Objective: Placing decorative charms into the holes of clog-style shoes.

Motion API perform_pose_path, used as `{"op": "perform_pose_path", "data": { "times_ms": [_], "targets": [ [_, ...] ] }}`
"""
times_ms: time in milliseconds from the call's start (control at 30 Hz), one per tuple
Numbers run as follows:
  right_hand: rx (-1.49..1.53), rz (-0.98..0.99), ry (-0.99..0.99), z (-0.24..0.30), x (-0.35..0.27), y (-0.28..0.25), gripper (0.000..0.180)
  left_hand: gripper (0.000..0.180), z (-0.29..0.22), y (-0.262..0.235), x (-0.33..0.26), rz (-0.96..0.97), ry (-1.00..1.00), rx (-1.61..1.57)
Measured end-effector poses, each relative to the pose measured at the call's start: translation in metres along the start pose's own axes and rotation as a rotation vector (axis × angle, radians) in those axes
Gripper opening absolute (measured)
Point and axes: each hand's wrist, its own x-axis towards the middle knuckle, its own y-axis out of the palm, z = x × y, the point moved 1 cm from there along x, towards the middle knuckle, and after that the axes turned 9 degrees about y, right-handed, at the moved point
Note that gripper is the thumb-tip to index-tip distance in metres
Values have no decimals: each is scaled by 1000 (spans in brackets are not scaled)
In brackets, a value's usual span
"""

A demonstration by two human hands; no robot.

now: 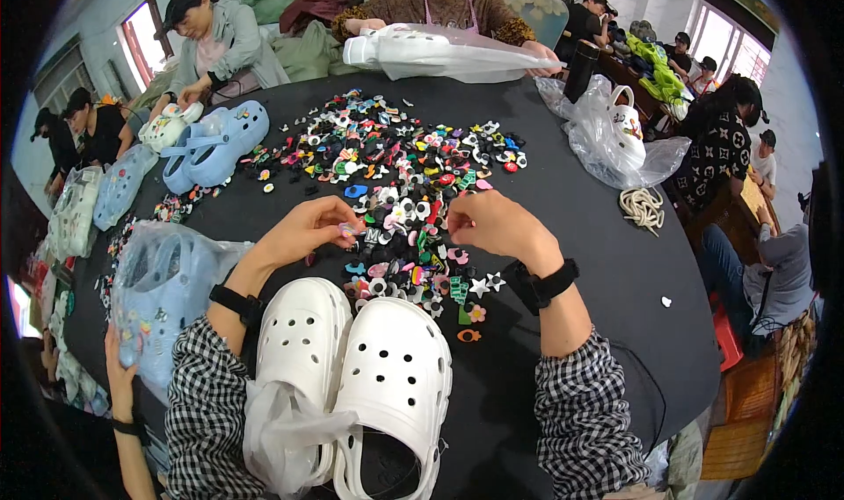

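My left hand point(309, 229) hovers at the left side of a heap of small colourful shoe charms point(400, 214). Its thumb and fingers pinch a small pinkish-purple charm point(348, 229). Over the heap's right side, my right hand point(503, 226) is closed with its fingers curled down; whatever its fingertips hold, if anything, is hidden. Between my forearms, close to me, lie a white clog point(303, 324) and a second white clog point(393, 346), toes pointing away. Crumpled clear plastic point(280, 430) covers the heel of the left one. Their vent holes show no charms.
Bagged blue clogs point(158, 298) lie left of my arm, with another person's hand point(121, 373) beside them. Unbagged blue clogs point(220, 144) stand farther back. Across the black table point(615, 298), a person holds bagged white shoes point(422, 52). A cord bundle point(642, 210) lies right.
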Motion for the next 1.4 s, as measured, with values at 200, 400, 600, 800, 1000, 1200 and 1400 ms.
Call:
{"op": "perform_pose_path", "data": {
  "times_ms": [200,400,600,800,1000,1200,1400],
  "targets": [
    [-204,32,76,-1,-4,19,17,25,-8,-4,-5,3,84,43],
    [71,124,-4,-13,6,13,18,30,-44,10,-8,-22,94,385],
    [788,355,-61,4,11,10,13,33,-83,17,-25,-38,175,227],
    [990,426,-28,27,4,11,16,31,-135,44,-101,-148,140,360],
    [998,446,-66,40,-1,11,25,35,-168,91,-179,-168,120,616],
    [974,445,-42,32,4,21,22,46,-162,130,-213,-231,75,662],
    [1047,440,-4,32,5,24,24,49,-153,149,-227,-349,57,996]
  ]
}}
